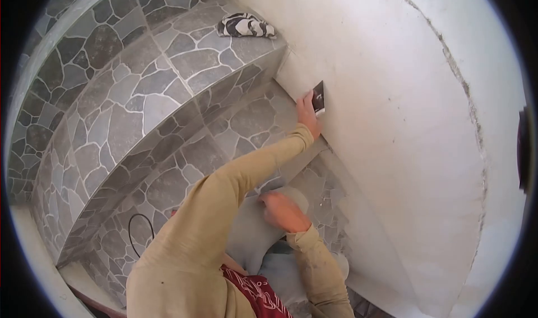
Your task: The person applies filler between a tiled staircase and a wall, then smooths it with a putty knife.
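My left hand reaches out to the pale wall, low down by the stair tiles. Its fingers are closed on a putty knife with a wide dark blade, which lies against the wall surface. The knife's handle is hidden by the hand. Nearer to my body, my right hand is over my grey-trousered knee. Motion blurs it and its fingers look curled, but whether they hold anything cannot be made out.
Curved steps with grey stone-pattern tiles rise on the left. A bunched black-and-white cloth lies on a step against the wall. A long rough crack runs down the wall. A thin black cable loops on the lower tiles.
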Motion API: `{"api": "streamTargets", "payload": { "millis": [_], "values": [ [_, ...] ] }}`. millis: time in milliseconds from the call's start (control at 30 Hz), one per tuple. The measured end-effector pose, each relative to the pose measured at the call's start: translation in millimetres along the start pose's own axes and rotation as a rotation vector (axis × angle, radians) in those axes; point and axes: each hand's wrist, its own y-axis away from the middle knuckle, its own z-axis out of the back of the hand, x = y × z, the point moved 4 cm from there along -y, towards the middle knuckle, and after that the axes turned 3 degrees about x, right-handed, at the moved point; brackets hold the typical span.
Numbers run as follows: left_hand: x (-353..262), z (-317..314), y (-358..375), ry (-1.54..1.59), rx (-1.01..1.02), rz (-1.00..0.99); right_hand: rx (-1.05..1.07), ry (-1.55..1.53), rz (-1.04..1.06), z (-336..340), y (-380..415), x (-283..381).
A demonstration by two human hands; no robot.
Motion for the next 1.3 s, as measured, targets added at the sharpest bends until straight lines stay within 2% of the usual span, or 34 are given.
{"api": "streamTargets", "payload": {
  "millis": [100,167,200,267,333,400,433,467,533,600,667,700,833,933,967,1033,1100,1133,1200,1233,1300],
  "values": [
    [12,2,-9,0.024,-0.033,0.1,-0.009,-0.04,-0.016,2,2,0],
    [50,17,-45,0.01,-0.149,0.324,-0.03,-0.083,-0.031,7,5,0],
    [61,17,-49,0.016,-0.136,0.333,-0.014,-0.062,-0.057,8,6,-1],
    [78,28,-52,-0.191,-0.124,0.297,0.014,-0.053,-0.077,2,9,-3],
    [56,17,-29,-0.115,-0.079,0.219,-0.013,-0.066,-0.041,1,2,-9],
    [32,9,-7,-0.127,0.015,0.039,0.002,-0.024,-0.016,-3,-9,-12],
    [43,11,-16,-0.075,-0.087,0.064,0.026,0.013,-0.013,-8,-7,-14],
    [60,13,-31,-0.076,-0.092,0.084,0.046,0.015,-0.019,-6,-7,-13],
    [92,30,-51,-0.081,-0.237,0.277,0.011,0.019,-0.012,3,-8,-6],
    [78,30,-40,-0.073,-0.194,0.302,0.028,0.017,-0.009,2,-8,-4],
    [62,18,-19,-0.067,0.028,0.177,0.027,0.02,0.002,2,-14,-3],
    [52,23,-19,-0.022,0.051,0.174,0.038,0.02,-0.001,-2,-16,-5],
    [73,37,-35,-0.066,0.001,0.116,0.032,0.013,0.004,-8,-18,-10],
    [56,33,-43,-0.049,-0.014,0.136,0.03,-0.03,-0.053,7,-13,-5],
    [44,32,-41,-0.049,0.0,0.157,0.023,-0.032,-0.061,1,-11,-23],
    [18,39,-28,-0.029,0.058,0.131,-0.673,0.175,0.176,9,-6,-59],
    [-13,49,1,0.033,0.122,0.004,-0.682,-0.36,-0.357,83,-8,-40],
    [-26,54,19,0.074,0.146,-0.072,-0.701,-0.374,-0.355,90,-12,-44],
    [-71,71,42,0.122,0.303,-0.134,-0.829,-0.806,-0.047,93,-19,-50],
    [-78,74,55,0.109,0.317,-0.138,-0.832,-0.825,-0.045,91,-19,-47],
    [-85,75,69,-0.007,0.543,-0.061,-0.809,-0.582,-0.169,87,-21,-39]
  ]
}}
